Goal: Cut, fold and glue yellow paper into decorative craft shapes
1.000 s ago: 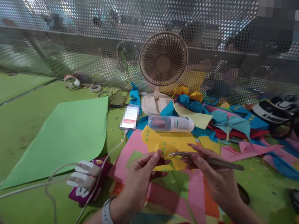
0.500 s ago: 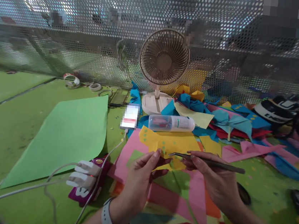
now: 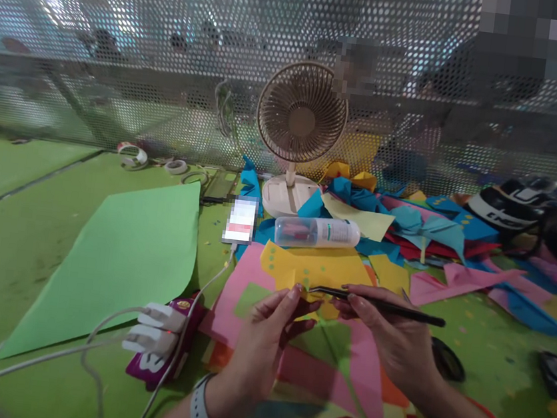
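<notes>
My left hand [image 3: 269, 329], a pale band on its wrist, pinches the lower edge of a yellow paper piece [image 3: 325, 268] that carries small green dots. In my right hand [image 3: 390, 332] is a pair of dark tweezers [image 3: 410, 312], held like a pen. Their bent tip points left and reaches the paper close to my left thumb; whether it grips a dot is too small to tell. Beneath both hands lies a stack of coloured papers, with a pink sheet [image 3: 365, 373] and a green piece [image 3: 316, 344] uppermost. Part of the yellow piece is hidden by my fingers.
A fan [image 3: 301, 121] stands before a perforated metal screen [image 3: 160, 101]. Nearer are a clear bottle [image 3: 319, 232] and a phone [image 3: 241, 220] on its cable. To the left lie a large green sheet [image 3: 126, 259] and white plugs [image 3: 157, 329]; a black-and-white cap [image 3: 504, 208] sits right among folded papers.
The tweezers' tip has moved slightly left and down, closer to my left thumb on the yellow paper. My left hand keeps its pinch, and the whole view has shifted a little.
</notes>
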The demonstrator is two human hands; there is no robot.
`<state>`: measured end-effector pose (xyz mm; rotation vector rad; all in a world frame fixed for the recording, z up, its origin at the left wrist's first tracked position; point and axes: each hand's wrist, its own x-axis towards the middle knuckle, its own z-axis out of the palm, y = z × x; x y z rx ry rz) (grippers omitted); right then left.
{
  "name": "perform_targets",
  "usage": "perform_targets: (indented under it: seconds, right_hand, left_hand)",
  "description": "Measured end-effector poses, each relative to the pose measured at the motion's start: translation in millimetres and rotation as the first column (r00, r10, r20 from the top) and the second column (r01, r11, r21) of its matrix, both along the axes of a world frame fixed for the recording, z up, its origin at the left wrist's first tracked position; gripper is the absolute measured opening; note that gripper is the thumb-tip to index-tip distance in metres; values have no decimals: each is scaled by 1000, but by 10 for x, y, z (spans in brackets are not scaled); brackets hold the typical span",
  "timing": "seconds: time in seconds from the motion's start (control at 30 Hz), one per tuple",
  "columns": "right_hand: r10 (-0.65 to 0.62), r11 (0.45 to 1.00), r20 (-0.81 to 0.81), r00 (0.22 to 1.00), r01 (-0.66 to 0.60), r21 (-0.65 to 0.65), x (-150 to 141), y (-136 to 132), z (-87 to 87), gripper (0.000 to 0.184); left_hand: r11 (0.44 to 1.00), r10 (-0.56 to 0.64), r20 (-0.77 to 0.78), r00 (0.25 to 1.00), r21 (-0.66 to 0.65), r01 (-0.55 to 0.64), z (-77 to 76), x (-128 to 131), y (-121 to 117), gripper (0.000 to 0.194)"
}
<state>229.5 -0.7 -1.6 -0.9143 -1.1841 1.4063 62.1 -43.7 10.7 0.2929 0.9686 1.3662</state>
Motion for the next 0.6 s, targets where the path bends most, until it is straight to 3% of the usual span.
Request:
perform_targets:
  seconds: [0.33, 0.6]
  right_hand:
    - [4, 1000, 18, 1000, -4, 31, 17, -12, -2, 14]
    - [-20, 992, -66, 998, 11, -128, 24, 66, 46, 12]
  left_hand:
    - [1000, 1, -6, 1000, 4, -1, 2, 11, -2, 15]
    - [998, -61, -150, 987, 22, 65, -8, 0, 0, 15]
